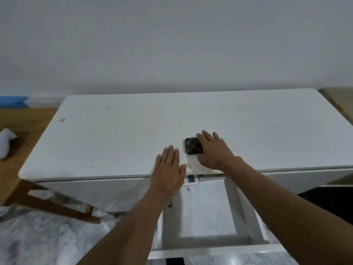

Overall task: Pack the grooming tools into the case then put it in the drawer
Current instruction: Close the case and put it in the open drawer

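A small square case (192,146) with a brown checkered cover lies closed on the white table (118,134), near the front edge. My right hand (214,152) rests flat over its right side, fingers spread, touching it without gripping. My left hand (170,169) hovers flat and open just left of the case, above the table's front edge. Below the hands the white drawer (246,213) is pulled out; white papers (202,203) and a small label lie inside. No grooming tools are visible outside the case.
A white wall stands behind the table. To the left is a wooden bench (21,127) with a white cloth object (6,142) on it. A blue item (13,101) lies on the floor far left. The floor is marbled grey.
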